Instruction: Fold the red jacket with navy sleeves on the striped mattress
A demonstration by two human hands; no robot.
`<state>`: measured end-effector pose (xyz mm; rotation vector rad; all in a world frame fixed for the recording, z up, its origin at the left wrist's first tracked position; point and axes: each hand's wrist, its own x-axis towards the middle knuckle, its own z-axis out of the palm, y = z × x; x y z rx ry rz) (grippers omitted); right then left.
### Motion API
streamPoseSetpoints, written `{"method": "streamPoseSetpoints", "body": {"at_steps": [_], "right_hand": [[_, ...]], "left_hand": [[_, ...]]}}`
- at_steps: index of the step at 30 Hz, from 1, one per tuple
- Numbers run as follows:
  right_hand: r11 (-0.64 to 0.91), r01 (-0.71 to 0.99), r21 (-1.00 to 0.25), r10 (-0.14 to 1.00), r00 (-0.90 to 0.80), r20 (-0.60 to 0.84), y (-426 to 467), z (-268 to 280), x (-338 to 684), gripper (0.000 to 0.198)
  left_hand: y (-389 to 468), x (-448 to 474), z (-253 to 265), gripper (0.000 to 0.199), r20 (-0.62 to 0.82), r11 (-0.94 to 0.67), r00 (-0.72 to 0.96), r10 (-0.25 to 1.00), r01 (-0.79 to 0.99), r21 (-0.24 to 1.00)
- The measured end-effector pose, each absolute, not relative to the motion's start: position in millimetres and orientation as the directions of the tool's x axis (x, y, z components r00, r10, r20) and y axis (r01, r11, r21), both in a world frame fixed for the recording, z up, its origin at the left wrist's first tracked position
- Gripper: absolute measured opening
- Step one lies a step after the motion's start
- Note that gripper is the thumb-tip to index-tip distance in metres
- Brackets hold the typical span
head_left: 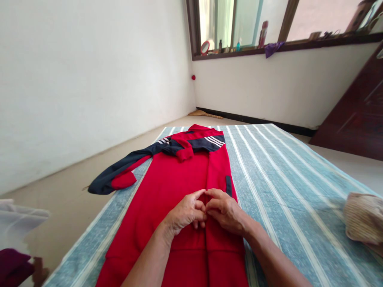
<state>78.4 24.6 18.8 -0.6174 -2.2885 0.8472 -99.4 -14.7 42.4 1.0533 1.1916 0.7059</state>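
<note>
A red and navy jacket [176,179] with white stripes at the shoulders lies spread on the bed, back side up as far as I can see. Its right side is folded inward in a long strip. One sleeve hangs out to the left past the bed edge, with a red cuff. My left hand [189,211] rests over the inner edge of the folded strip, fingers curled and pinching at the cloth. Against it, fingertips nearly touching, my right hand [225,209] also grips that edge with bent fingers. The exact pinch points are partly hidden.
The jacket lies on a blue and white striped bed sheet [287,191]. A beige ribbed cloth [363,219] sits at the right edge. White fabric [20,219] stands at lower left. A broom [206,114] lies by the far corner. Bottles and a mirror [205,47] line the windowsill.
</note>
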Motion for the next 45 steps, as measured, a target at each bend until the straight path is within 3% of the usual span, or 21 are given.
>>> {"method": "streamPoseSetpoints", "body": {"at_steps": [12,20,36,45], "right_hand": [[0.56,0.187,-0.807,0.681,-0.659,0.32,29.1,15.9,83.0,0.012],[0.605,0.236,-0.761,0.663,-0.679,0.316,24.9,15.4,79.0,0.016],[0.56,0.193,-0.806,0.682,-0.659,0.317,28.5,15.3,82.9,0.015],[0.62,0.242,-0.746,0.668,-0.662,0.341,24.2,15.2,78.5,0.017]], "left_hand": [[-15.7,-99.6,41.8,0.102,-0.393,0.385,0.246,0.886,0.085,0.919],[-15.9,-97.8,44.1,0.1,-0.391,0.381,0.244,0.887,0.09,0.92],[-18.2,-97.6,45.3,0.1,-0.388,0.382,0.231,0.892,0.071,0.922],[-17.6,-98.4,43.1,0.097,-0.378,0.371,0.244,0.893,0.073,0.926]]}}
